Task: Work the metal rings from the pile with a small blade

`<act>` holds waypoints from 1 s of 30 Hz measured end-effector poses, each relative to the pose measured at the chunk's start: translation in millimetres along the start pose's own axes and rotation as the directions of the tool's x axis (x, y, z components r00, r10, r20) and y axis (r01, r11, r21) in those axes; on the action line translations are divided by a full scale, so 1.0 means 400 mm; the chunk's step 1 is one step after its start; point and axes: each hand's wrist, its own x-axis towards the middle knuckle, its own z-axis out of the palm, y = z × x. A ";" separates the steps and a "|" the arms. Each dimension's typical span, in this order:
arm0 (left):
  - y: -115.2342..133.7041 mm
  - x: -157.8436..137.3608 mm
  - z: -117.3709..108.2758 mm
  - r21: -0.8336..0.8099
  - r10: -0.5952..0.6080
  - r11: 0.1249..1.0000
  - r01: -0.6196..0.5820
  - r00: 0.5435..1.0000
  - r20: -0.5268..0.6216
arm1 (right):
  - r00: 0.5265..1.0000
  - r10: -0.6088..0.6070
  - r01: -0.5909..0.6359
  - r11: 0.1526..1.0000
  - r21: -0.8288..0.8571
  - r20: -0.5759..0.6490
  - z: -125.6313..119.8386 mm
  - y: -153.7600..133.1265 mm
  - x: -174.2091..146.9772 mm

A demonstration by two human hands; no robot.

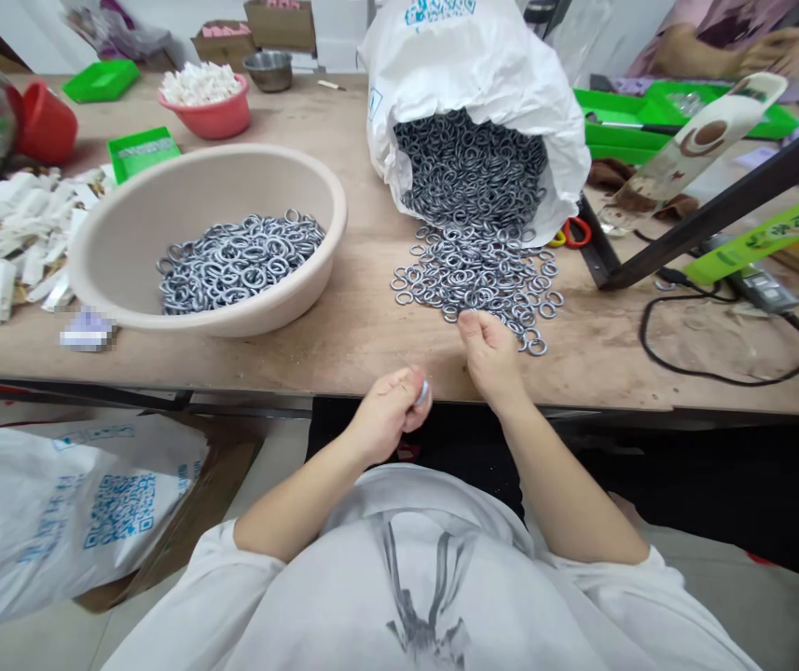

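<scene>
My left hand point(391, 412) is closed in a pinch just over the table's front edge. A small grey metal ring point(422, 392) pokes out between its thumb and fingers. To its right, my right hand point(493, 359) is curled closed at the near side of a loose pile of metal rings point(479, 275); whatever its fingers hold is hidden. The pile spills from the mouth of a white woven sack point(469, 61) lying on its side. On the left, a large beige basin point(109, 247) contains many more grey rings point(241, 261).
White plastic pieces point(11, 247) lie heaped at the far left. Behind the basin are a red bowl point(213, 116) of white parts and a green tray point(144, 154). A dark metal bar point(727, 200) and black cable point(651, 349) occupy the right. Another person's arm point(707, 51) shows beyond.
</scene>
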 end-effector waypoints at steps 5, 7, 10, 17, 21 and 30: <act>0.027 0.003 -0.046 0.036 0.054 0.998 -0.049 0.984 -0.171 | 0.970 0.010 0.115 0.860 -0.497 0.241 0.053 -0.013 0.137; 0.041 0.005 -0.064 0.046 0.059 0.998 -0.051 0.979 -0.197 | 0.944 0.023 0.199 0.756 -0.624 0.330 0.094 -0.022 0.170; 0.059 0.003 -0.089 0.017 0.046 0.999 -0.043 0.965 -0.257 | 0.925 0.030 0.258 0.684 -0.682 0.380 0.131 -0.026 0.197; 0.065 0.026 -0.091 -0.183 -0.106 0.981 0.056 0.956 -0.274 | 0.914 0.042 -0.103 0.986 0.131 0.403 0.073 -0.036 0.104; 0.046 0.046 -0.043 -0.141 -0.215 0.969 0.203 0.973 -0.078 | 0.884 0.076 -0.347 0.768 0.539 0.461 0.057 -0.046 -0.002; 0.023 0.061 0.027 -0.036 -0.134 0.991 0.131 0.985 -0.107 | 0.957 0.050 -0.200 0.827 0.526 0.287 0.008 -0.035 -0.046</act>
